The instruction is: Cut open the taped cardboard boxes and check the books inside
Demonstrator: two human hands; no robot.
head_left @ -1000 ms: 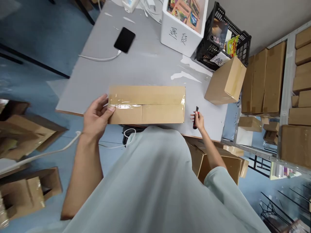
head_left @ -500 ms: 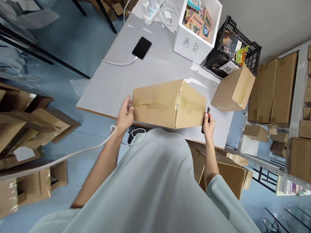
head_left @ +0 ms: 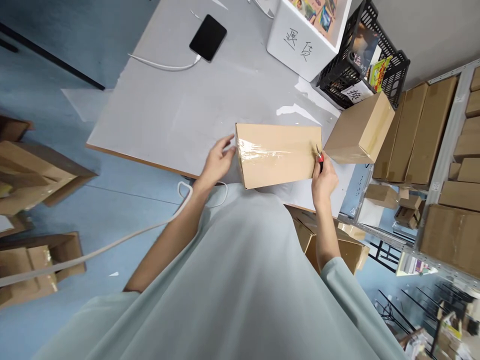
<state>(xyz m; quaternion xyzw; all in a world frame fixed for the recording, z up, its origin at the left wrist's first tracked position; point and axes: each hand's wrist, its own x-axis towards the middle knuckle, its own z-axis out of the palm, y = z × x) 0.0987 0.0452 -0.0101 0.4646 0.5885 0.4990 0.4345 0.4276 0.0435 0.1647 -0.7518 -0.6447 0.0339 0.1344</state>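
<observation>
A taped brown cardboard box sits at the table's front edge, close to my body, with shiny clear tape on its near face. My left hand is beside the box's left edge, fingers apart; whether a fingertip touches the cardboard is hard to tell. At the right end, my right hand grips a small red-and-black utility knife. Its thin blade points up and lies in front of the box's right edge.
On the grey table are a phone on a white cable, a white bin of small packs and a black crate. Another carton stands to the right. Shelving with boxes is on the right; open cartons lie left.
The box has been turned, so a taped face now shows flat toward me. My left hand has loosened from its left end and spread. The knife's blade is now visible above my right hand.
</observation>
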